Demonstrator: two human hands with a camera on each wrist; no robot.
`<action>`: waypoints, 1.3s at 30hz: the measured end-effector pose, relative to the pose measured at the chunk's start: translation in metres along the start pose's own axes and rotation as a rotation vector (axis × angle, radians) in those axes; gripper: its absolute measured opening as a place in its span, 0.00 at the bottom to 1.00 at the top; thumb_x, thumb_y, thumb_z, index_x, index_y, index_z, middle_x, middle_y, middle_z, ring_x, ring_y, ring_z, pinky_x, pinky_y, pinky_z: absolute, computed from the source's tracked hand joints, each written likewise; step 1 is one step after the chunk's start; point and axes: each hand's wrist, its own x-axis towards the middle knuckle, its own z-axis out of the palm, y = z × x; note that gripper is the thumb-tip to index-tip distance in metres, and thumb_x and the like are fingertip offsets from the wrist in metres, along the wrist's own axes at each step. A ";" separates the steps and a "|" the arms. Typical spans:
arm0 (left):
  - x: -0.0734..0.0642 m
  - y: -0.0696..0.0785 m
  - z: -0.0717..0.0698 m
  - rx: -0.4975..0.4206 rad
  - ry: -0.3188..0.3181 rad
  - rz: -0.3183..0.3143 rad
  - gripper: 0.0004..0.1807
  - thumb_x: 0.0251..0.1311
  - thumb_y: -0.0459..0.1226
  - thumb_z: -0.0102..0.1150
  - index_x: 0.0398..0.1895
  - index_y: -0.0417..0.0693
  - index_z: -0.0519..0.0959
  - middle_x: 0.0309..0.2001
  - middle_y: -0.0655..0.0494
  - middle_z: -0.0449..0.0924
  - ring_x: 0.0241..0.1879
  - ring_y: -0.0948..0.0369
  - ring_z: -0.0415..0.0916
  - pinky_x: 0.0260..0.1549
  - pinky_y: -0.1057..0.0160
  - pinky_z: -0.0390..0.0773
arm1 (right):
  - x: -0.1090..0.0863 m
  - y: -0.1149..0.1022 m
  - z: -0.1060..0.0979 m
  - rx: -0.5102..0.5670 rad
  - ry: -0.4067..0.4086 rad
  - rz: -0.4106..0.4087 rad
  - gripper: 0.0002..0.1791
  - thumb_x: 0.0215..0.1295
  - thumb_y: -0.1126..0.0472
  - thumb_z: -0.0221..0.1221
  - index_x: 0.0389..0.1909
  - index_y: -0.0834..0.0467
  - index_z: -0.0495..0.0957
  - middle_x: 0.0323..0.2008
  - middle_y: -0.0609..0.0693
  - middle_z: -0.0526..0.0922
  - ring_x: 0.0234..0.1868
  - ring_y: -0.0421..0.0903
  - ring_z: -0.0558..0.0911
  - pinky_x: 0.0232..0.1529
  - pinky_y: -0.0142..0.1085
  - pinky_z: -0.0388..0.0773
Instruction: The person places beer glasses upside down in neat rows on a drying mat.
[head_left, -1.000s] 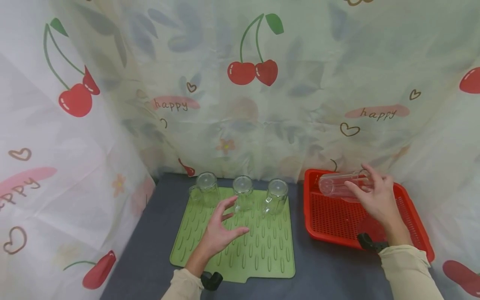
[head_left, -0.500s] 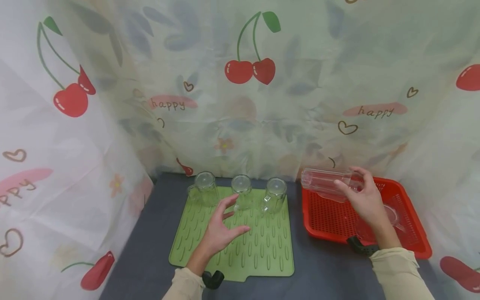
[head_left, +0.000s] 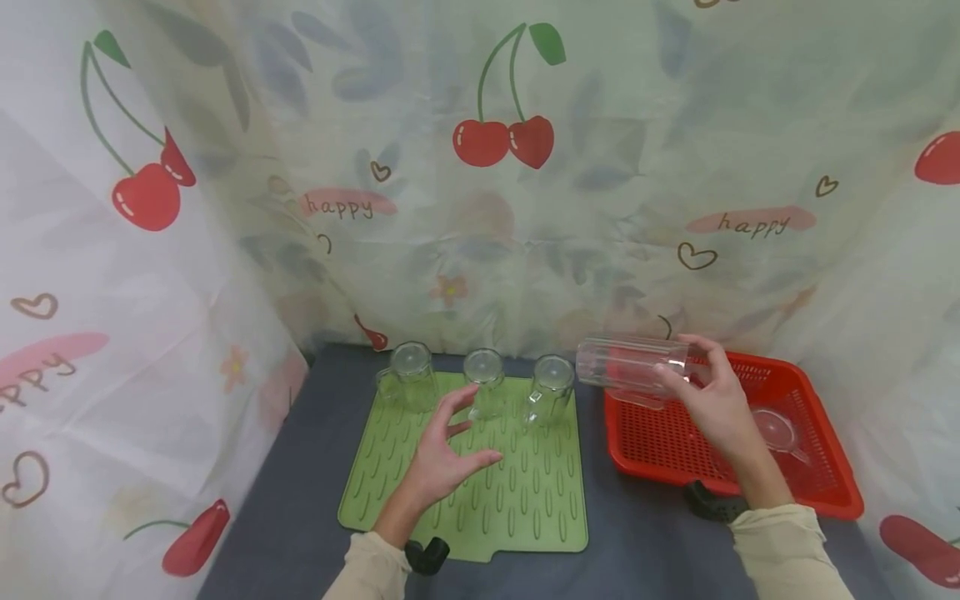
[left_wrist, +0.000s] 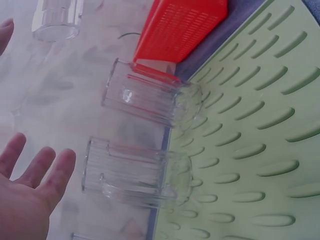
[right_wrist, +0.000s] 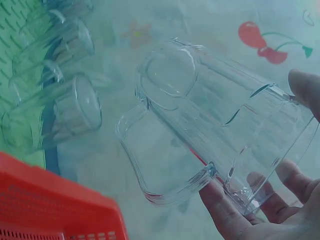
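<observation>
My right hand (head_left: 716, 408) grips a clear glass mug (head_left: 622, 367) by one end. The mug lies on its side in the air over the left back part of the red basket (head_left: 617, 450). Its handle (right_wrist: 165, 192) hangs at the lower side in the right wrist view. With fingers and thumb spread apart, my left hand (head_left: 442, 462) hovers over the green ribbed mat (head_left: 517, 500) and holds nothing. Behind it, three glass mugs stand upside down in a row along the mat's back: left (head_left: 412, 379), middle (head_left: 485, 387) and right (head_left: 551, 392).
Inside the red basket, at its right, lies another clear glass piece (head_left: 776, 429). A dark grey table (head_left: 292, 492) carries mat and basket. A cherry-print curtain (head_left: 480, 250) closes off the back and both sides.
My right hand has carried the mug leftward from over the basket's middle to its left back edge, uncovering the glass in the basket. My left hand has stayed nearly still.
</observation>
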 end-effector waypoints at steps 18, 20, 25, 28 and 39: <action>0.013 0.020 0.003 -0.006 -0.031 0.056 0.55 0.49 0.37 0.81 0.78 0.69 0.58 0.77 0.55 0.59 0.75 0.48 0.61 0.67 0.45 0.76 | -0.017 -0.013 0.034 0.163 -0.115 -0.160 0.32 0.73 0.57 0.61 0.72 0.47 0.59 0.61 0.47 0.72 0.55 0.32 0.79 0.49 0.26 0.85; 0.015 0.023 0.003 -0.011 -0.035 0.081 0.55 0.49 0.36 0.81 0.78 0.67 0.58 0.78 0.54 0.59 0.75 0.47 0.61 0.66 0.44 0.76 | -0.019 -0.013 0.037 0.165 -0.134 -0.166 0.32 0.73 0.58 0.61 0.72 0.48 0.59 0.60 0.45 0.73 0.55 0.31 0.80 0.49 0.26 0.84; 0.019 0.033 0.003 -0.052 -0.050 0.130 0.55 0.48 0.35 0.81 0.78 0.65 0.58 0.77 0.57 0.60 0.75 0.46 0.62 0.65 0.41 0.76 | -0.024 -0.016 0.044 0.221 -0.196 -0.211 0.32 0.72 0.64 0.60 0.72 0.50 0.60 0.59 0.43 0.75 0.54 0.33 0.81 0.48 0.30 0.86; 0.022 0.039 0.004 -0.078 -0.061 0.144 0.56 0.47 0.34 0.81 0.79 0.62 0.59 0.76 0.59 0.61 0.75 0.46 0.62 0.66 0.42 0.76 | -0.027 -0.018 0.050 0.266 -0.226 -0.232 0.32 0.71 0.67 0.60 0.72 0.52 0.60 0.60 0.45 0.75 0.54 0.35 0.82 0.47 0.31 0.87; 0.024 0.054 0.007 -0.123 -0.104 0.110 0.57 0.47 0.34 0.81 0.79 0.63 0.58 0.77 0.63 0.61 0.75 0.51 0.62 0.67 0.46 0.75 | -0.033 -0.022 0.071 0.379 -0.324 -0.277 0.33 0.70 0.71 0.58 0.72 0.57 0.58 0.65 0.55 0.70 0.57 0.39 0.82 0.51 0.32 0.86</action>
